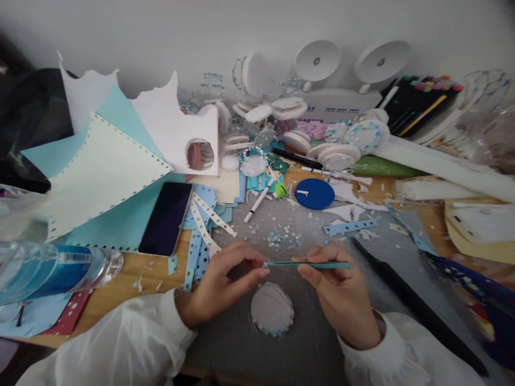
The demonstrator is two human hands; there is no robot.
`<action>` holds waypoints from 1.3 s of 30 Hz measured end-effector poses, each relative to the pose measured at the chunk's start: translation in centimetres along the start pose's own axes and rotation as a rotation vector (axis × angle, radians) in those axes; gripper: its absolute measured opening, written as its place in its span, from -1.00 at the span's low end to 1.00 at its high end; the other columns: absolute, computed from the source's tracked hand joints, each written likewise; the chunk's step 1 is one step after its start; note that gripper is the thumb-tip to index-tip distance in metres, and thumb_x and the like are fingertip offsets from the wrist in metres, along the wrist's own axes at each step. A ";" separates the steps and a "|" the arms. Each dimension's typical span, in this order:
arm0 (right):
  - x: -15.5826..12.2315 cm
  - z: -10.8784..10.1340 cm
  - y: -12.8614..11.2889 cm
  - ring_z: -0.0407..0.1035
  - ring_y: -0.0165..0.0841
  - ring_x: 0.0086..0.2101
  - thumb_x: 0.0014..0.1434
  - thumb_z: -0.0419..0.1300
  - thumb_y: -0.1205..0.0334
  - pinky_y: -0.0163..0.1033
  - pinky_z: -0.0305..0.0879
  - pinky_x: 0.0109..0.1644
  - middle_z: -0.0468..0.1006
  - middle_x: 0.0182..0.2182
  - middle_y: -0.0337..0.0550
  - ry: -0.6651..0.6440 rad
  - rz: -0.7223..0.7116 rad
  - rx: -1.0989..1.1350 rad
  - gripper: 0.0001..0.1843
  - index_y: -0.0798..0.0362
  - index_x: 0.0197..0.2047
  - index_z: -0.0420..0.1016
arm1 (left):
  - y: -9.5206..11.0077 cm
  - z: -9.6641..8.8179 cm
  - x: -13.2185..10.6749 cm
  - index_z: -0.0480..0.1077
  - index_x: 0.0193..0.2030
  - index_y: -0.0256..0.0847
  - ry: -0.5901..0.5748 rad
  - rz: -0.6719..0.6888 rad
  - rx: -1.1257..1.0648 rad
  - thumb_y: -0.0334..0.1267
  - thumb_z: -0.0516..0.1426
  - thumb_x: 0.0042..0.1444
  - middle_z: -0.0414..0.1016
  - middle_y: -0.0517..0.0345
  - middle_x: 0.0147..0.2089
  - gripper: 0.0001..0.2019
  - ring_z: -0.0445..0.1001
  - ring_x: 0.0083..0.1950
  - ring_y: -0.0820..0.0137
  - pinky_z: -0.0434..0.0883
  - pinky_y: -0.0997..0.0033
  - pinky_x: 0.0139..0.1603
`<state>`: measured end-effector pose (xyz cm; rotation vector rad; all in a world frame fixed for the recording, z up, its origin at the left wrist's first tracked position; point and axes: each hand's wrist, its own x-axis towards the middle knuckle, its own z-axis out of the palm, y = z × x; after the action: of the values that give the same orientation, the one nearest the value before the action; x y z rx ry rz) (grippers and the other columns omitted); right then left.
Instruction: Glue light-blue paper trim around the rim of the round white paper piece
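Teal tweezers [332,265], just beyond white disc [271,306] | right hand [341,292]: pinching tweezers | left hand [231,276]: narrow, near tips, grip unclear | step: seemingly handling small piece [265,264] | next: calls for steady tips

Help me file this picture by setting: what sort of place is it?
Probably a craft desk, at home or in a small workshop. The signs: hole-punched paper strips, a bunch of pens, and tweezers held in the right hand.
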<state>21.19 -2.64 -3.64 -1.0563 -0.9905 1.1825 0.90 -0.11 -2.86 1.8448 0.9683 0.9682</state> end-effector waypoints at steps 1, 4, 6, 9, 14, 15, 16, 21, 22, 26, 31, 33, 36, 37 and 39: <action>0.0 0.0 0.0 0.53 -0.38 -0.35 0.01 0.37 0.34 -0.32 0.50 -0.28 0.50 -0.43 -0.27 -0.007 -0.004 0.002 -0.82 -0.02 -0.39 0.42 | 0.0 0.0 0.0 0.45 -0.26 -0.25 0.006 0.001 -0.002 -0.33 0.19 0.16 0.49 0.12 -0.35 -0.95 0.44 -0.32 0.43 0.39 0.48 -0.28; 0.0 -0.1 0.1 0.53 -0.38 -0.34 0.02 0.36 0.34 -0.31 0.50 -0.26 0.51 -0.42 -0.27 -0.006 -0.003 -0.005 -0.82 -0.02 -0.38 0.42 | 0.1 -0.1 0.1 0.44 -0.31 -0.26 0.019 -0.002 -0.001 -0.35 0.17 0.17 0.49 0.12 -0.37 -0.95 0.44 -0.32 0.44 0.38 0.48 -0.30; 0.0 -0.1 0.1 0.53 -0.37 -0.34 0.02 0.36 0.33 -0.30 0.51 -0.26 0.51 -0.42 -0.27 0.002 -0.001 -0.008 -0.82 -0.02 -0.38 0.42 | 0.1 -0.2 0.1 0.44 -0.31 -0.26 0.006 -0.011 -0.003 -0.35 0.17 0.18 0.47 0.12 -0.38 -0.95 0.42 -0.33 0.44 0.37 0.48 -0.31; -0.1 -0.2 0.1 0.53 -0.37 -0.35 0.01 0.37 0.34 -0.31 0.51 -0.26 0.50 -0.42 -0.27 0.009 0.003 0.001 -0.82 -0.02 -0.39 0.43 | 0.1 -0.2 0.0 0.42 -0.31 -0.26 -0.023 -0.014 -0.018 -0.38 0.15 0.18 0.45 0.13 -0.38 -0.95 0.41 -0.32 0.45 0.36 0.49 -0.29; -0.1 -0.3 0.1 0.52 -0.38 -0.35 0.01 0.38 0.31 -0.33 0.49 -0.28 0.51 -0.41 -0.27 0.025 0.003 0.001 -0.81 -0.03 -0.37 0.43 | 0.0 -0.2 -0.2 0.41 -0.30 -0.27 -0.038 -0.013 -0.047 -0.41 0.15 0.18 0.44 0.13 -0.36 -0.96 0.40 -0.30 0.45 0.35 0.48 -0.26; -0.1 -0.3 0.1 0.52 -0.39 -0.35 0.02 0.38 0.31 -0.34 0.49 -0.27 0.52 -0.41 -0.27 0.018 0.002 -0.005 -0.81 -0.03 -0.36 0.43 | 0.0 -0.2 -0.2 0.41 -0.30 -0.27 -0.039 -0.011 -0.049 -0.41 0.14 0.18 0.44 0.12 -0.36 -0.96 0.40 -0.30 0.45 0.35 0.47 -0.26; -0.1 -0.3 0.0 0.52 -0.39 -0.34 0.02 0.37 0.30 -0.33 0.49 -0.27 0.52 -0.40 -0.26 0.010 -0.001 -0.011 -0.82 -0.03 -0.36 0.42 | 0.1 -0.2 -0.1 0.41 -0.29 -0.27 -0.039 -0.007 -0.048 -0.41 0.14 0.19 0.45 0.12 -0.36 -0.95 0.40 -0.30 0.44 0.35 0.46 -0.26; 0.0 -0.1 -0.2 0.52 -0.35 -0.35 0.01 0.38 0.26 -0.28 0.51 -0.27 0.50 -0.41 -0.25 0.006 0.002 -0.038 -0.81 -0.02 -0.37 0.42 | 0.1 -0.3 0.0 0.42 -0.31 -0.26 -0.033 0.001 -0.036 -0.39 0.12 0.20 0.44 0.11 -0.38 -0.92 0.39 -0.31 0.43 0.36 0.44 -0.28; 0.0 0.0 -0.2 0.52 -0.36 -0.35 0.01 0.38 0.27 -0.29 0.51 -0.27 0.51 -0.41 -0.25 0.002 0.004 -0.035 -0.81 -0.03 -0.37 0.42 | 0.1 -0.3 0.0 0.42 -0.31 -0.26 -0.033 -0.001 -0.035 -0.38 0.12 0.20 0.44 0.11 -0.38 -0.92 0.39 -0.31 0.43 0.36 0.44 -0.28; -0.1 -0.1 -0.1 0.53 -0.36 -0.35 0.02 0.37 0.27 -0.29 0.52 -0.26 0.53 -0.41 -0.26 0.002 -0.001 -0.050 -0.80 -0.03 -0.36 0.40 | 0.0 -0.3 -0.1 0.42 -0.29 -0.26 -0.051 0.001 -0.035 -0.38 0.12 0.20 0.45 0.11 -0.36 -0.93 0.40 -0.30 0.43 0.37 0.45 -0.27; -0.1 -0.1 -0.1 0.53 -0.35 -0.38 0.02 0.37 0.24 -0.27 0.53 -0.29 0.52 -0.43 -0.25 -0.004 0.002 -0.072 -0.80 -0.02 -0.38 0.39 | 0.1 -0.2 -0.1 0.42 -0.29 -0.26 -0.060 0.000 -0.030 -0.37 0.12 0.20 0.46 0.11 -0.36 -0.93 0.42 -0.31 0.42 0.37 0.44 -0.28; -0.1 0.0 -0.1 0.52 -0.35 -0.40 0.01 0.38 0.25 -0.28 0.51 -0.32 0.51 -0.45 -0.25 -0.011 0.006 -0.063 -0.79 -0.01 -0.39 0.39 | 0.1 -0.2 0.0 0.42 -0.29 -0.26 -0.059 0.002 -0.033 -0.37 0.13 0.20 0.46 0.11 -0.36 -0.93 0.42 -0.31 0.43 0.38 0.45 -0.28; 0.0 0.0 -0.1 0.51 -0.38 -0.40 0.00 0.38 0.24 -0.31 0.48 -0.33 0.49 -0.45 -0.27 0.006 0.024 -0.033 -0.79 -0.01 -0.40 0.39 | 0.1 -0.2 0.0 0.42 -0.29 -0.26 -0.062 0.003 -0.033 -0.38 0.13 0.19 0.46 0.11 -0.36 -0.95 0.42 -0.31 0.44 0.38 0.47 -0.28; 0.1 -0.1 -0.2 0.49 -0.39 -0.42 -0.01 0.38 0.24 -0.32 0.47 -0.35 0.48 -0.45 -0.27 0.023 0.035 -0.015 -0.79 -0.01 -0.40 0.39 | 0.0 -0.2 0.0 0.41 -0.29 -0.26 -0.067 0.000 -0.031 -0.39 0.13 0.19 0.46 0.12 -0.36 -0.95 0.41 -0.31 0.44 0.37 0.47 -0.28; 0.3 -0.3 -0.2 0.44 -0.43 -0.46 -0.04 0.40 0.22 -0.34 0.41 -0.40 0.44 -0.46 -0.29 0.062 0.069 0.026 -0.76 0.00 -0.41 0.38 | 0.1 -0.1 -0.1 0.41 -0.29 -0.25 -0.083 -0.003 -0.020 -0.39 0.13 0.20 0.45 0.12 -0.36 -0.95 0.41 -0.32 0.44 0.37 0.48 -0.29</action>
<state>21.57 -2.40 -3.47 -1.1076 -0.8941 1.2085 0.75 -0.18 -2.78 1.8514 0.9086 0.8896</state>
